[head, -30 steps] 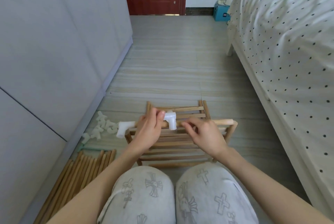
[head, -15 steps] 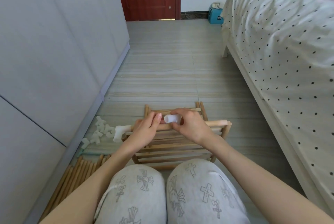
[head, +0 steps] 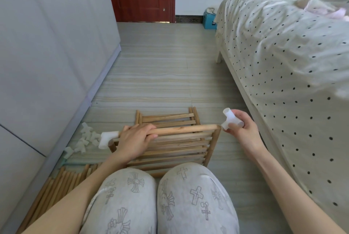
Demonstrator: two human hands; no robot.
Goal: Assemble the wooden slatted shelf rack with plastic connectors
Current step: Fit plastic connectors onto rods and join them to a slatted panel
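**Rack assembly: one connector on the dowel, second one in hand**

On the floor in front of the knees, slatted panels (head: 170,147) lie stacked flat; none stands upright yet. Across the top of the stack lies a round wooden dowel (head: 188,130). Its left end carries a white plastic connector (head: 107,138), already seated. Its right end is bare.

Left hand (head: 135,139): fingers curled over the dowel near the left end, pinning it on the panels.

Right hand (head: 242,130): holds a second white T-connector (head: 231,119) pinched between thumb and fingers, just off the dowel's bare right end, not touching it.

Stock remaining: a loose pile of spare connectors (head: 85,139) on the floor to the left, near the wall; a bundle of further dowels (head: 62,182) beside the left forearm.

Judgement: early stage. One rail half-fitted; the second connector has yet to go on. Uprights, remaining rails and mounting of the panels all appear outstanding.
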